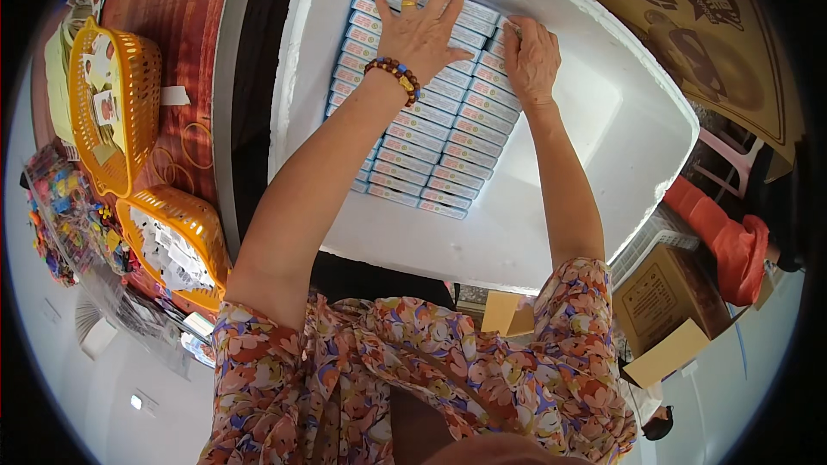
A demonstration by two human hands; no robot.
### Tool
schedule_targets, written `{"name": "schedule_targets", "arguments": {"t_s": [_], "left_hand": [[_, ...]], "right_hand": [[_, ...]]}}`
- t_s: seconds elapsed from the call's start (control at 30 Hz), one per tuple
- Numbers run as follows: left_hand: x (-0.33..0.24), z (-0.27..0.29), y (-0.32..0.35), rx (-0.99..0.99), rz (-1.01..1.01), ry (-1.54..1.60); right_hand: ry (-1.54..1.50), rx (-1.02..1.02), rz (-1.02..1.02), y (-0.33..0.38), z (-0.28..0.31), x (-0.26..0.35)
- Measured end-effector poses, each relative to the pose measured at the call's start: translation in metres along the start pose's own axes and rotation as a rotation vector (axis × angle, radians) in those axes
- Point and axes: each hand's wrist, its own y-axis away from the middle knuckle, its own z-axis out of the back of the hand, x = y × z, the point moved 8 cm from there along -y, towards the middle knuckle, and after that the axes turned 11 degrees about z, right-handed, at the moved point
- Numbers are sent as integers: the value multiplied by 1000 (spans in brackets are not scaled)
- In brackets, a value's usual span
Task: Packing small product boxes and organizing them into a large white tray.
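Note:
Rows of slim white-and-blue boxes (409,136) with red print stand packed side by side in a large white foam box (594,142). My left hand (419,30) lies over the far rows, fingers spread and pressing on the box edges; a yellow ring and beaded bracelets are on it. At the far right corner of the rows, my right hand (532,58) has its fingers bent and closed around the end of a small box (497,37). Part of that small box is hidden under the fingers.
On the left, an orange basket (138,95) and another orange basket (194,224) holding papers stand by a red wood-grained tabletop (202,9). A brown carton (689,43) flanks the foam box at far right. An open carton (663,301) and a red bag (724,241) sit lower right.

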Motion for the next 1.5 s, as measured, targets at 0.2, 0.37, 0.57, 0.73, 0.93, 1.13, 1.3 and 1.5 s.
{"name": "schedule_targets", "arguments": {"t_s": [0.2, 0.37, 0.57, 0.73, 0.93, 1.13, 1.3, 1.5], "left_hand": [[0, 1, 0, 14, 10, 1], [2, 1, 5, -106, -11, 35], [-5, -5, 13, -59, 4, 67], [-20, 15, 58, 17, 46, 168], [-17, 53, 187, 234, -72, 310], [29, 121, 319, 80, 51, 938], [114, 191, 438, -471, 511, 813], [228, 198, 647, -887, 1199, 192]], "right_hand": [[-1, -3, -1, 0, -1, 0], [48, -20, 43, -5, -1, 5], [69, -7, 61, 0, -1, 5], [98, -16, 85, -2, -2, 1], [178, -39, 166, 1, -18, 4], [677, 52, 261, 18, -43, -59], [376, 110, 152, -10, -25, -42], [452, 178, 25, -19, 8, -33]]}}
